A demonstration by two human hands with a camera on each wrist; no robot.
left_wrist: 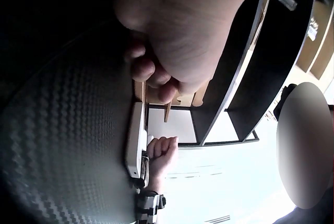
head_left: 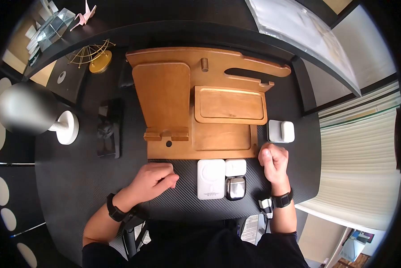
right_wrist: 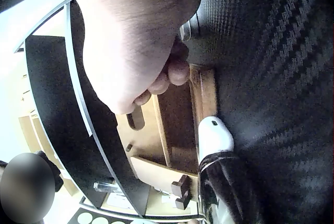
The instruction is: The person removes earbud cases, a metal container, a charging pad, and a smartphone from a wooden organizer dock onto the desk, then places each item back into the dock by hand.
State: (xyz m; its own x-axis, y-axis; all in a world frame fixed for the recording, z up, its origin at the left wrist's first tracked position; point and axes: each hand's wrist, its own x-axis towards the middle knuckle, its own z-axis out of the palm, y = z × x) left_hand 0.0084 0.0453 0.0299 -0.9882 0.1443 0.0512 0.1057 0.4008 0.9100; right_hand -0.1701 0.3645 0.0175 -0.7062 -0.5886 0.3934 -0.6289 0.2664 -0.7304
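My left hand [head_left: 153,182] rests on the dark textured desk, fingers curled in and holding nothing. My right hand [head_left: 274,161] is balled into a fist beside the wooden desk organizer [head_left: 225,136], at its front right corner. In the left wrist view, the left fingers [left_wrist: 143,70] fold under the palm; the right fingers [right_wrist: 159,84] do likewise in the right wrist view. Between the hands lie a white rectangular pad with a ring mark [head_left: 211,179], a small white case [head_left: 236,168] and a glossy dark case [head_left: 236,188].
A white charger stand [head_left: 275,131] sits right of the organizer. On the left are a black folded device [head_left: 109,129], a white-based lamp [head_left: 67,128] and a gold wire ornament [head_left: 100,61]. A dark shelf [head_left: 173,27] spans the back, with a pink paper crane [head_left: 85,17].
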